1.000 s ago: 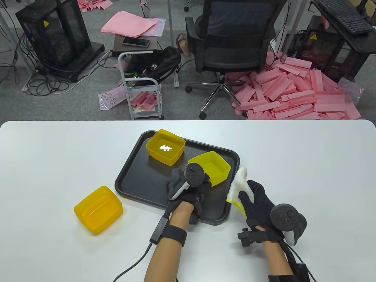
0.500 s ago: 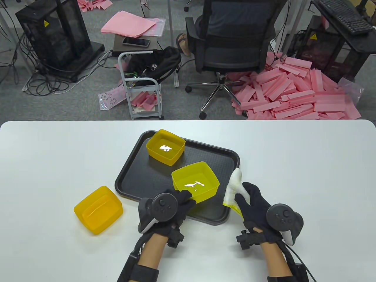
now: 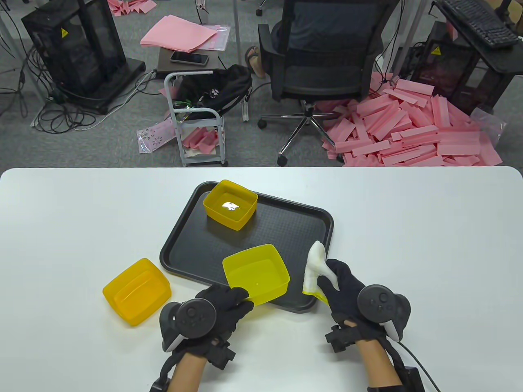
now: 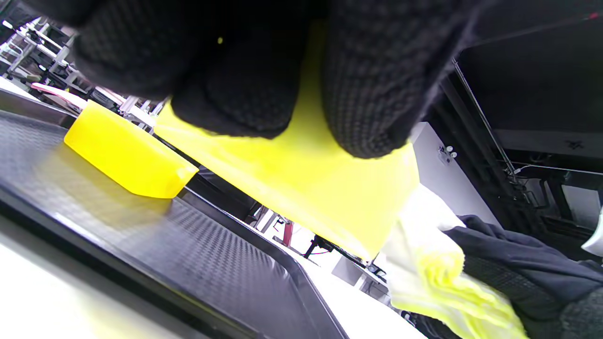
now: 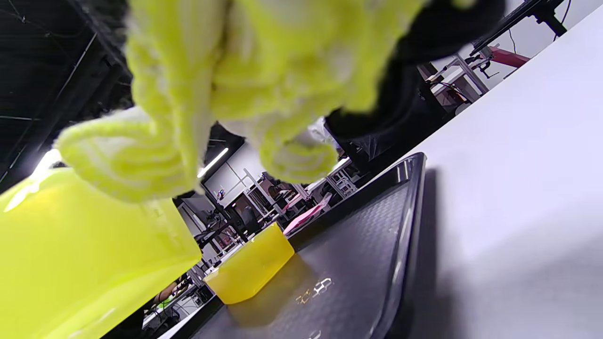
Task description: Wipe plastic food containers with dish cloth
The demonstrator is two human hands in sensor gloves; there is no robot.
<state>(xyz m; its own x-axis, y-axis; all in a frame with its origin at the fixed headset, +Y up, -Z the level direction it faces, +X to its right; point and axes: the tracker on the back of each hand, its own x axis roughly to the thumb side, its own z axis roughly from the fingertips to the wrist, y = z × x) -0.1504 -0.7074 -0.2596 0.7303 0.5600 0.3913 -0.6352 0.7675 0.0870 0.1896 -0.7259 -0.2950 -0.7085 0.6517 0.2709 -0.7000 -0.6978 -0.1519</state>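
Note:
My left hand (image 3: 222, 300) grips the near rim of a lemon-yellow plastic container (image 3: 256, 273) and holds it lifted over the near edge of the black tray (image 3: 302, 220). The left wrist view shows its fingers (image 4: 367, 103) on the container's wall (image 4: 301, 183). My right hand (image 3: 341, 283) holds a bunched white and yellow dish cloth (image 3: 315, 267) just right of that container. The cloth also hangs in the right wrist view (image 5: 198, 94). A second yellow container (image 3: 230, 204) stands at the tray's far left. A third, orange-yellow container (image 3: 137, 292) stands on the table left of the tray.
The white table (image 3: 429, 228) stretches wide on both sides of the tray. Beyond its far edge are an office chair (image 3: 322, 53), a small cart (image 3: 196, 118) and a pile of pink foam strips (image 3: 412, 126) on the floor.
My left hand has taken the lemon-yellow container from the tray's right side and drawn it toward me, to the near edge. My right hand with the cloth has moved slightly left and nearer.

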